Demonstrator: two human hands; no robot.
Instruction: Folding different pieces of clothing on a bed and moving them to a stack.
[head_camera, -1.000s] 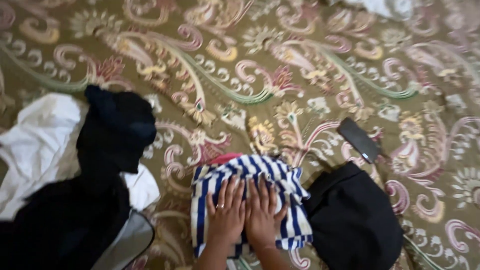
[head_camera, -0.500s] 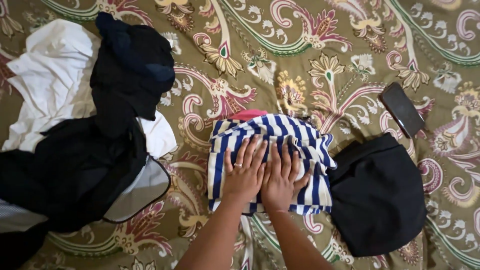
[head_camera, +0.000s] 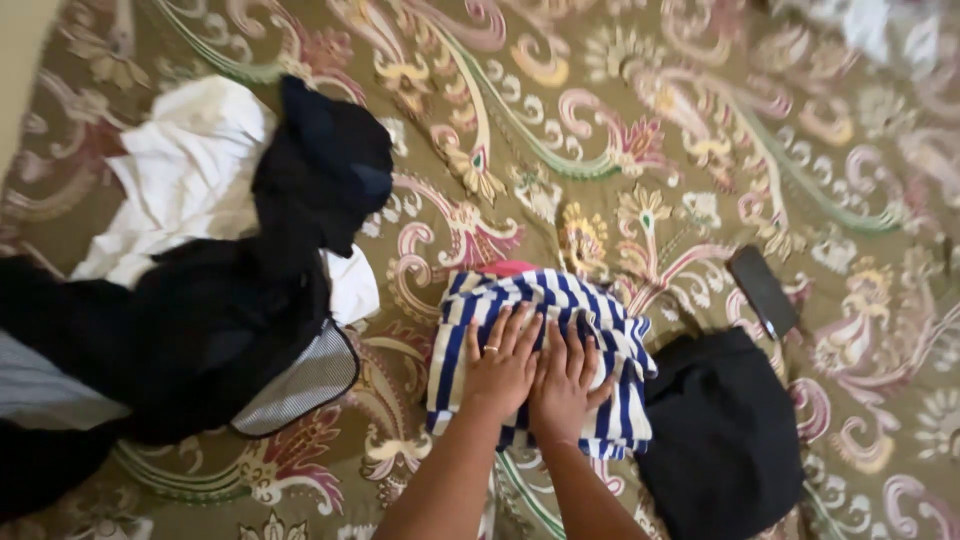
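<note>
A folded blue-and-white striped garment (head_camera: 470, 330) lies on a patterned bedspread (head_camera: 620, 130), with a pink edge (head_camera: 508, 268) showing at its far side. My left hand (head_camera: 500, 365), wearing a ring, and my right hand (head_camera: 565, 385) lie flat side by side on top of the striped garment, fingers spread, pressing down on it. Neither hand grips anything.
A folded black garment (head_camera: 720, 440) lies just right of the striped one. A dark phone (head_camera: 763, 291) rests beyond it. A heap of black and white clothes (head_camera: 200, 290) covers the left side. White cloth (head_camera: 880, 25) sits at the far right corner.
The camera view shifted and tilted; both hands stay flat on the striped garment in the same pose. Nothing on the bedspread has moved.
</note>
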